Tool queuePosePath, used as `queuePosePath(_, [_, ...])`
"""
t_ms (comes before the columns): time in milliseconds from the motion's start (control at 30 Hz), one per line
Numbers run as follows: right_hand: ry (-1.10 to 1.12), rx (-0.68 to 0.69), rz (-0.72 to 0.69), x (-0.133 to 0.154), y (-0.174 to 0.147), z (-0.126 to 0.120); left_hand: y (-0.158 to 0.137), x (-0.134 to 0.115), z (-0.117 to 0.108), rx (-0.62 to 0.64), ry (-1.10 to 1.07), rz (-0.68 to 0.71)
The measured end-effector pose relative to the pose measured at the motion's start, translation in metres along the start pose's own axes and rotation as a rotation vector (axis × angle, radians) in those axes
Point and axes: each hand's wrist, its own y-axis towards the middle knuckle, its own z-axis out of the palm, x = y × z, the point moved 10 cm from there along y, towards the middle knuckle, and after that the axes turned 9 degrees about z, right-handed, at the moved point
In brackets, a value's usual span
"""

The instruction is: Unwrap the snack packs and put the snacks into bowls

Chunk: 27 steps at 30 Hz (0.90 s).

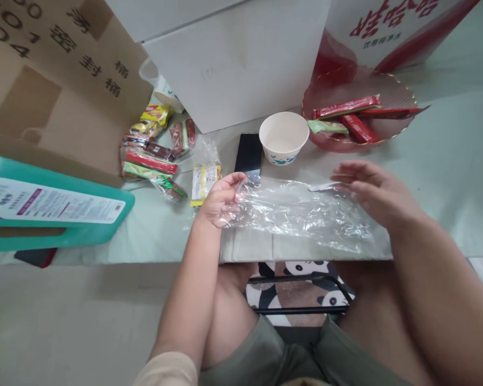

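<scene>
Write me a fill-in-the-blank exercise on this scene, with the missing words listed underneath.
1. Clear plastic extends from the left hand toward the ____ hand.
2. In the picture, the phone lies to the ____ of the white bowl.
3. The wrapped snacks in the dish are mostly ____.
4. The animals printed below the table edge are ____.

Missing words: right; left; red; pandas.

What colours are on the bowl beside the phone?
The bowl is white with blue-green print; head view.
</scene>
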Motion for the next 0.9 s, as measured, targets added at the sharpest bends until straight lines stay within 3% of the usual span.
queuePosePath(33, [0.058, -0.039, -0.073, 0.007, 0.001, -0.003, -0.001, 0.004, 0.004, 0.041, 0.01, -0.023])
queuePosePath(100, [0.088, 0.024, -0.101, 0.01, 0.004, 0.007, -0.004, 0.012, 0.014, 0.133, 0.05, -0.069])
queuePosePath(267, [-0.297, 0.509, 0.242, -0.029, -0.007, 0.07, -0.007, 0.028, 0.033, 0.28, 0.199, -0.139])
queuePosePath(333, [-0.403, 0.591, 0.304, -0.037, -0.013, 0.08, -0.005, 0.026, 0.038, 0.277, 0.219, -0.105])
queuePosePath(533, [-0.472, 0.39, -0.088, -0.003, -0.005, 0.095, -0.005, 0.022, 0.054, 0.316, 0.218, -0.03])
queuePosePath(667, [-0.495, 0.63, 0.006, -0.02, -0.019, 0.124, -0.003, 0.019, 0.053, 0.323, 0.187, -0.001])
queuePosePath(800, [-0.364, 0.382, -0.05, -0.005, -0.015, 0.097, 0.007, 0.01, 0.04, 0.184, 0.056, 0.115])
queuePosePath(900, [-0.238, 0.231, -0.073, -0.001, -0.013, 0.08, 0.009, 0.025, 0.047, 0.215, 0.008, 0.072])
